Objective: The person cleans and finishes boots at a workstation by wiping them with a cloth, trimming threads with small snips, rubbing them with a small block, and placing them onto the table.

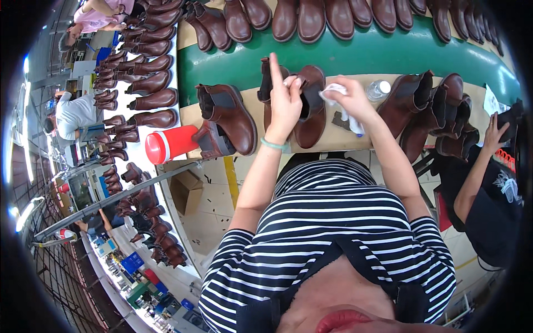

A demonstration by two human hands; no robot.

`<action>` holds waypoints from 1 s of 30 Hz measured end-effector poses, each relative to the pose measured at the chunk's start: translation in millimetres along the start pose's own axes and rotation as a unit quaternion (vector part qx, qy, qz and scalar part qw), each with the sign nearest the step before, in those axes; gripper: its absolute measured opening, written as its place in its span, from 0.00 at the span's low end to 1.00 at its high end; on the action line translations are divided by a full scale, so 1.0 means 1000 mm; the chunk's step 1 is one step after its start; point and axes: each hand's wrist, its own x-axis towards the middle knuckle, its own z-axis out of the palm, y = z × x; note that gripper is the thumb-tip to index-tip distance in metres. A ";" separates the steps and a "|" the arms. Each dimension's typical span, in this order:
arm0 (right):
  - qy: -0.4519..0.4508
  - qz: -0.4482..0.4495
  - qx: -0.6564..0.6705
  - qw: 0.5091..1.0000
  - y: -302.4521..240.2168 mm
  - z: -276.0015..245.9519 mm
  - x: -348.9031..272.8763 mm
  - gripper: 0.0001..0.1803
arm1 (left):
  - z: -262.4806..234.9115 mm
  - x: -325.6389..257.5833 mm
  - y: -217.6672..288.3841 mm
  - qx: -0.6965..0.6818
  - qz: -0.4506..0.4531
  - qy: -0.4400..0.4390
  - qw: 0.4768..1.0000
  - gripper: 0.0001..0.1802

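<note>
My left hand (286, 105) is raised over a pair of brown ankle boots, its index finger straight and the other fingers curled together. Whatever those fingers may hold is hidden. One boot (312, 125) of the pair stands just right of that hand; its mate (266, 83) is partly covered by the hand. In my right hand (355, 100) a crumpled white cloth (332, 91) is gripped, close to the right boot's side. Beneath my right wrist lie a dark grey pad (340, 120) and another white piece (354, 123). A clear bottle (378, 90) with a white cap stands beyond that wrist.
More brown boots stand at the left (233, 119) and right (408, 105) of the bench. A red jug (171, 144) sits at its left edge. Behind runs a green strip (250, 61) with a row of boots. A co-worker's arm (480, 161) is at the right.
</note>
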 end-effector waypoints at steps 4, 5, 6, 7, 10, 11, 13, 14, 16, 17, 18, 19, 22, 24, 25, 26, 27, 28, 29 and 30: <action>0.053 0.092 0.120 0.987 0.021 -0.021 -0.002 0.08 | -0.004 0.031 -0.027 0.097 -0.047 -0.055 0.993 0.31; 0.062 0.104 0.115 0.986 0.020 -0.026 -0.004 0.08 | -0.008 0.035 -0.014 0.027 -0.054 -0.012 0.998 0.26; 0.064 0.104 0.113 0.986 0.017 -0.030 -0.006 0.08 | -0.015 0.040 0.000 -0.043 -0.062 0.032 0.997 0.22; 0.059 0.106 0.135 0.983 0.011 -0.032 -0.012 0.08 | -0.028 0.045 0.004 -0.092 0.004 0.090 0.992 0.19; 0.065 0.121 0.172 0.975 -0.001 -0.030 -0.018 0.09 | -0.061 0.066 0.030 0.053 -0.169 0.074 0.981 0.24; 0.046 0.112 0.190 0.974 -0.002 -0.028 -0.014 0.09 | -0.058 0.072 0.022 0.086 -0.180 0.069 0.978 0.26; 0.028 0.089 0.199 0.975 -0.002 -0.020 -0.007 0.08 | -0.052 0.088 0.003 0.236 -0.179 0.047 0.954 0.25; 0.026 0.090 0.196 0.976 -0.006 -0.014 -0.005 0.08 | -0.056 0.091 -0.020 0.233 -0.180 0.049 0.955 0.25; 0.008 0.103 0.179 0.978 -0.013 -0.002 -0.001 0.08 | -0.065 0.091 -0.067 0.084 -0.142 0.122 0.979 0.25; 0.004 0.106 0.179 0.978 -0.012 -0.002 -0.002 0.08 | -0.055 0.077 -0.038 -0.046 -0.188 0.128 0.973 0.25; 0.004 0.109 0.179 0.978 -0.014 -0.002 -0.002 0.08 | -0.053 0.061 -0.037 -0.047 -0.190 0.128 0.972 0.25; -0.012 0.097 0.166 0.981 -0.022 0.001 -0.001 0.09 | -0.056 0.044 -0.034 -0.104 -0.137 0.116 0.978 0.27; -0.045 0.088 0.165 0.981 -0.033 0.024 0.008 0.10 | -0.066 0.003 -0.019 -0.160 -0.051 0.093 0.981 0.31; -0.050 0.027 0.124 0.991 -0.035 0.044 0.019 0.11 | -0.071 -0.013 -0.012 -0.162 -0.017 0.082 0.983 0.34; -0.054 0.018 0.111 0.992 -0.036 0.057 0.025 0.11 | -0.073 -0.021 -0.011 -0.153 0.005 0.076 0.985 0.35; -0.060 0.041 0.112 0.991 -0.045 0.066 0.030 0.11 | -0.071 -0.026 -0.005 -0.144 0.024 0.066 0.987 0.36; -0.063 -0.008 0.074 0.995 -0.045 0.077 0.038 0.11 | -0.069 -0.028 0.002 -0.143 0.010 0.066 0.988 0.38; -0.067 -0.058 0.035 0.995 -0.046 0.088 0.045 0.12 | -0.068 -0.032 0.002 -0.143 0.009 0.070 0.987 0.38; -0.068 -0.050 -0.004 0.996 -0.048 0.098 0.051 0.12 | -0.068 -0.036 0.001 -0.083 0.016 0.064 0.994 0.39; -0.067 -0.041 -0.044 0.996 -0.049 0.107 0.056 0.12 | -0.069 -0.039 0.000 -0.023 0.023 0.056 0.998 0.39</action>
